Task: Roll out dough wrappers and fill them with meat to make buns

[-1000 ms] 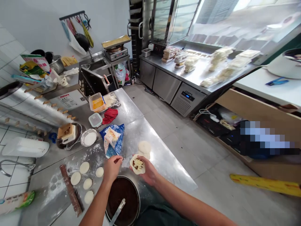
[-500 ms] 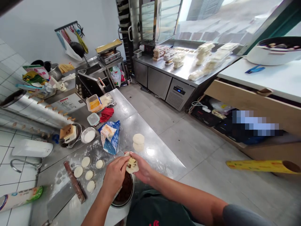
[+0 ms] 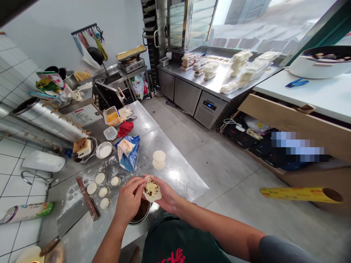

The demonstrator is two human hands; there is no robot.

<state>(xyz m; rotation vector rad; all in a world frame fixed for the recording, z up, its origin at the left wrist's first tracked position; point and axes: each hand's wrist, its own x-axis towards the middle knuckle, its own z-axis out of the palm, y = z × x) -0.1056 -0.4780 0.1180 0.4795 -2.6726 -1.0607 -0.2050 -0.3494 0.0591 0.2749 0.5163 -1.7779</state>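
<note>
My right hand [image 3: 168, 198] cups a round dough wrapper [image 3: 151, 190] topped with dark filling and shredded cheese. My left hand [image 3: 129, 199] pinches the wrapper's left edge with its fingertips. Both hands hover over a metal bowl of dark filling [image 3: 141, 213] at the near edge of the steel table [image 3: 178, 175]. Several small flat dough discs [image 3: 100, 185] lie on the floured surface to the left. A finished dough piece [image 3: 159, 159] sits just beyond my hands.
A rolling pin [image 3: 87, 198] and a cleaver [image 3: 64, 224] lie at the left. A blue bag [image 3: 128, 153], a flour bowl [image 3: 104, 150], a red cloth [image 3: 125, 128] and plastic tubs [image 3: 112, 116] stand farther back. A yellow roll [image 3: 301, 194] lies on the floor at right.
My left hand moved from beside the blue bag onto the dough wrapper and now pinches its edge. The view shifted, so the bowl sits mostly under my hands.
</note>
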